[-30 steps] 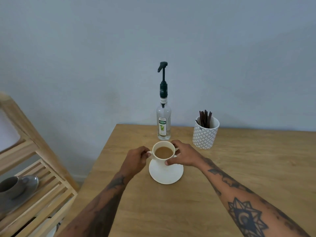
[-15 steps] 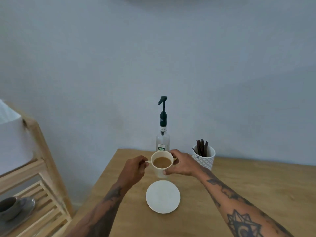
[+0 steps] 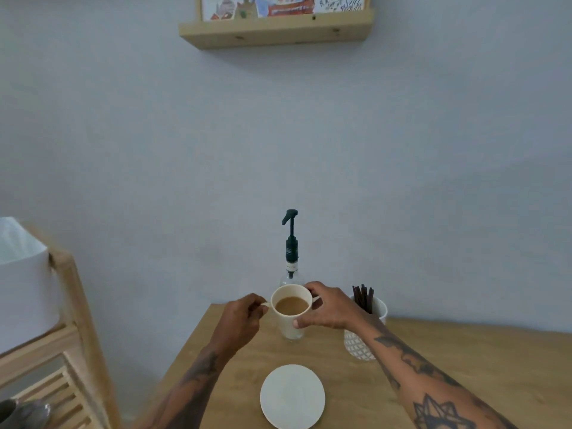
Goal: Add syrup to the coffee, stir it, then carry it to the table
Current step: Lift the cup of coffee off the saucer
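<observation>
A cream cup (image 3: 291, 323) of milky coffee is held up off its saucer, in front of the syrup bottle. My left hand (image 3: 240, 322) pinches the cup's handle on the left. My right hand (image 3: 326, 308) wraps the cup's right side. The cream saucer (image 3: 292, 396) lies bare on the wooden table (image 3: 464, 360), nearer me. Right behind the cup stands the clear syrup bottle (image 3: 291, 261) with its dark pump head, its lower body hidden by the cup. A white patterned holder (image 3: 362, 339) with dark stir sticks (image 3: 363, 297) stands to the right, partly behind my right wrist.
A wooden rack (image 3: 71, 335) stands at the left with a white box (image 3: 21, 283) on top and a grey cup and saucer (image 3: 21, 413) on a lower shelf. A wooden wall shelf (image 3: 275, 30) with pictures hangs high above.
Both hands have lifted the cup off the saucer and moved it up and back toward the syrup bottle. My view has tilted upward, showing the wall shelf.
</observation>
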